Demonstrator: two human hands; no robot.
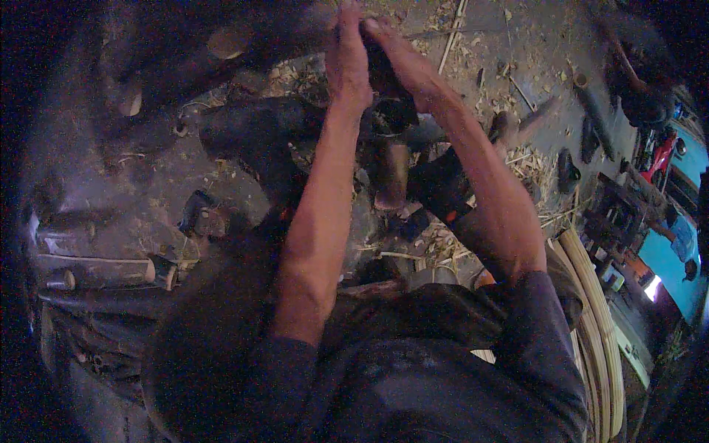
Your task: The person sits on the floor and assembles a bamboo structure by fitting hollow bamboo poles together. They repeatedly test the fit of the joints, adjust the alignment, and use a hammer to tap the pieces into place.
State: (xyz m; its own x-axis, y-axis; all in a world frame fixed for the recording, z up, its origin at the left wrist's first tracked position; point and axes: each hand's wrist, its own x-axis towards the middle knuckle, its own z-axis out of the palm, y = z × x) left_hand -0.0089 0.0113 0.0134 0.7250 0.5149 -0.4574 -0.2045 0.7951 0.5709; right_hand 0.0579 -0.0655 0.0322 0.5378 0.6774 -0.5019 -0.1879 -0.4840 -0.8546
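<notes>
Both my arms reach away from me to the top edge of the head view, where my hands come close together. My left hand is seen from its thumb side, its far end near the frame's edge. Beside it, my right hand slants inward, its tip almost meeting the left. A dark shape lies between them; its kind is too dim to tell. Both hands look closed, though most fingers are hidden. Below them a short brown cylinder stands among dark log-like pieces.
Pale shavings and thin strips litter the floor. Another thick dark log lies at the far left, cut poles at the near left. Long curved pale strips are bundled at my right. A person in blue is farther right.
</notes>
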